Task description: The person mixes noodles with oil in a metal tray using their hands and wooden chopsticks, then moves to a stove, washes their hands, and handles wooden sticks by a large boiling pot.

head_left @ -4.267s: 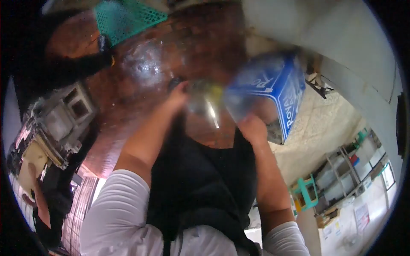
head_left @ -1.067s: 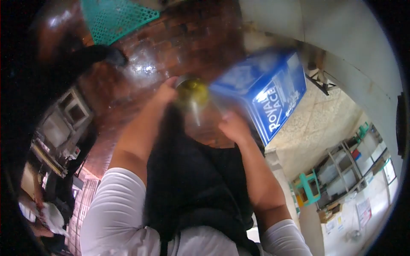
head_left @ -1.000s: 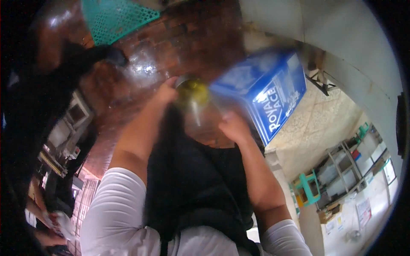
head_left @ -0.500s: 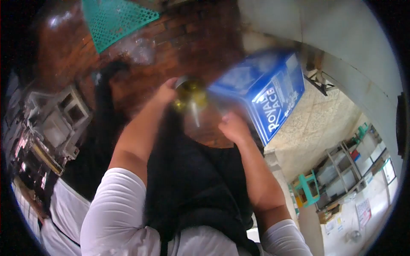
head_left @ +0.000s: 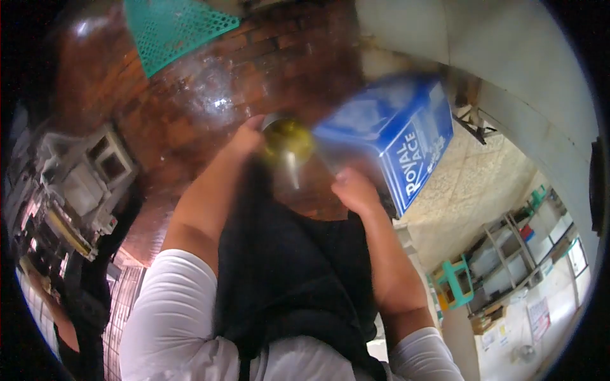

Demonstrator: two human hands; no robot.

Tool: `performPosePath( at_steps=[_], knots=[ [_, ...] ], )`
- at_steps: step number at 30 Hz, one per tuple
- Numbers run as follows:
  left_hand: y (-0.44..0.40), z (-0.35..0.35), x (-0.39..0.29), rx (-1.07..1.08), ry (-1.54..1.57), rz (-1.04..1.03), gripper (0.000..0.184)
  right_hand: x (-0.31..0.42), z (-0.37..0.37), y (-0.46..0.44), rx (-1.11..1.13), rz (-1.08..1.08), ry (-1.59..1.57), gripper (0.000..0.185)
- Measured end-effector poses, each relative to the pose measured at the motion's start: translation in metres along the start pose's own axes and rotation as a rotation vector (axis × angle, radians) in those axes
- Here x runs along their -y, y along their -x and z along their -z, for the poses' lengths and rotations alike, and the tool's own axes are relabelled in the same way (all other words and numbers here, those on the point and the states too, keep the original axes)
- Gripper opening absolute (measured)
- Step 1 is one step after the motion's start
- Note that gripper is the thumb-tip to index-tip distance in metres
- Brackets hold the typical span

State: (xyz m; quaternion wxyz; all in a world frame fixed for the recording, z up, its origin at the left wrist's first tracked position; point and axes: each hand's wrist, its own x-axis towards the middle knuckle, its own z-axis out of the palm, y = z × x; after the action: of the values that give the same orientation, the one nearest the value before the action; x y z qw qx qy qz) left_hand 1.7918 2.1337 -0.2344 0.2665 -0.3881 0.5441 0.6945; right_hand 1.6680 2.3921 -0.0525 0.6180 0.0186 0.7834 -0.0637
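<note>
My left hand (head_left: 250,132) grips the rim of a round metal-edged container (head_left: 289,141) with something yellow-green in it, perhaps oil; blur hides the details. A narrow whitish streak runs along the container's near side, and I cannot tell what it is. Just right of it, my right hand (head_left: 354,190) is closed in a fist, thumb side up. A blurred greyish shape lies between that fist and the container, so what it holds cannot be made out. Beside and beyond the fist stands a blue box (head_left: 410,143) lettered "ROYALE ACE", which looks tilted in this view.
Wet red brick flooring (head_left: 273,70) spreads ahead. A green perforated mat (head_left: 178,35) lies at the far left. Left of me is a grey machine or stand (head_left: 89,181), with part of another person's arm (head_left: 54,311) below it. At right are a green stool (head_left: 454,282) and a metal rack (head_left: 508,254).
The dark-clothed person at the left has mostly moved out of view, baring more floor. My right hand has shifted slightly right. The container stays almost where it was.
</note>
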Motion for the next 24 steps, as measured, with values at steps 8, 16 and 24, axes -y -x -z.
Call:
performPosePath(
  at_steps=[8,16,24],
  knots=[
    [0.026,-0.033,-0.053,-0.047,0.120,0.060,0.070,-0.021,0.041,0.026,-0.162,0.068,0.038,0.024],
    [0.038,-0.081,-0.102,-0.027,0.191,0.134,0.074,-0.045,0.086,0.051,-0.447,0.116,0.064,0.020],
    [0.002,-0.122,-0.075,-0.047,0.024,-0.091,0.072,-0.059,0.134,0.058,-0.601,0.112,0.241,0.021]
  ],
)
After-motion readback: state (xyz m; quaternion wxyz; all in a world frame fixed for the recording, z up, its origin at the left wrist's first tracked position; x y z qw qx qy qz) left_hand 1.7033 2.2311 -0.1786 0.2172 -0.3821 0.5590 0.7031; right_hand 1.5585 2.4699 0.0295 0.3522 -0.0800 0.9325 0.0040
